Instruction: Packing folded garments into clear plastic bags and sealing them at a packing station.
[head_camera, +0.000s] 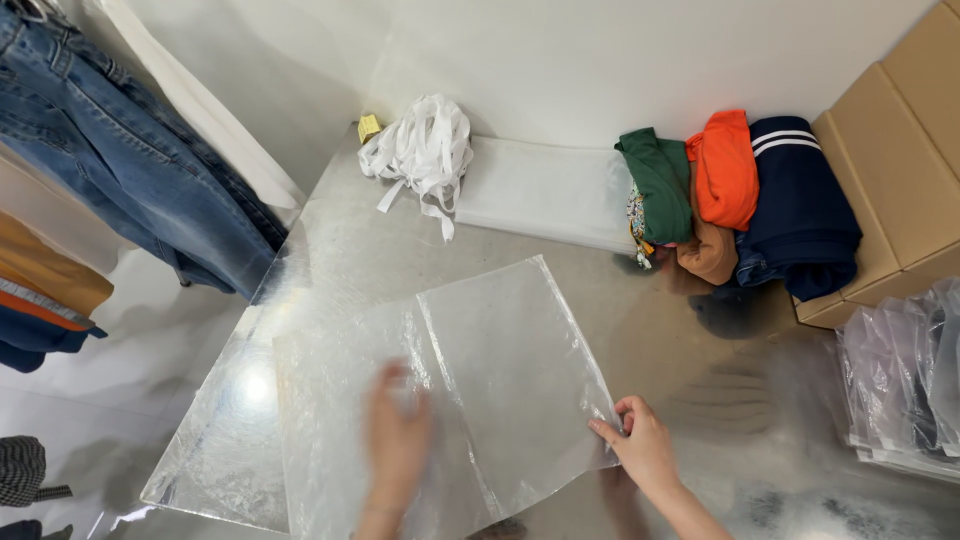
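Head view looks down on a shiny table (330, 260). A clear bag (470, 380) lies flat at its centre. My left hand (397, 440), blurred, reaches in from six o'clock, palm down on the bag, fingers spread. My right hand (640, 445) comes in from five o'clock and pinches the bag's right edge between thumb and fingertips. White straps (425, 150) sit at twelve o'clock, folded clothes (735, 195) at two, more bags (900, 375) at three.

Two bare hands, seen from above.
Left hand (397, 440) and right hand (645, 448): no gloves, rings or sleeves visible.
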